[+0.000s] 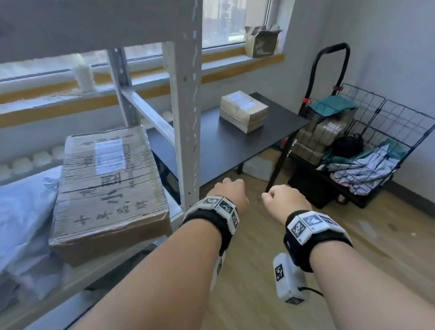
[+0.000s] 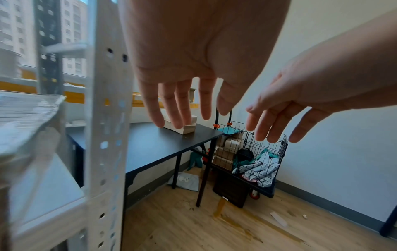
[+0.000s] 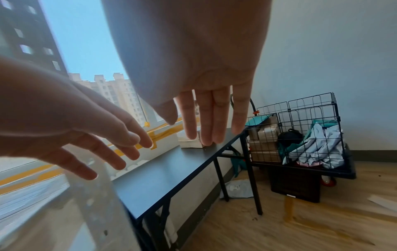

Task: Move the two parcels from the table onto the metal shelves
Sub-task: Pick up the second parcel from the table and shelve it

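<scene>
1. Parcel [image 1: 243, 110] sits on the worktop [image 1: 276, 125], twelve o'clock of both hands.
2. Left hand [image 2: 193, 51] and right hand [image 3: 193, 51]: fingers straight, empty.
3. Judged light, stiff cardboard; grip opposite sides.

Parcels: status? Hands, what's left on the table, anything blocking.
Left hand and right hand open, empty. Large box on metal shelf; small parcel on table. Path clear.
</scene>
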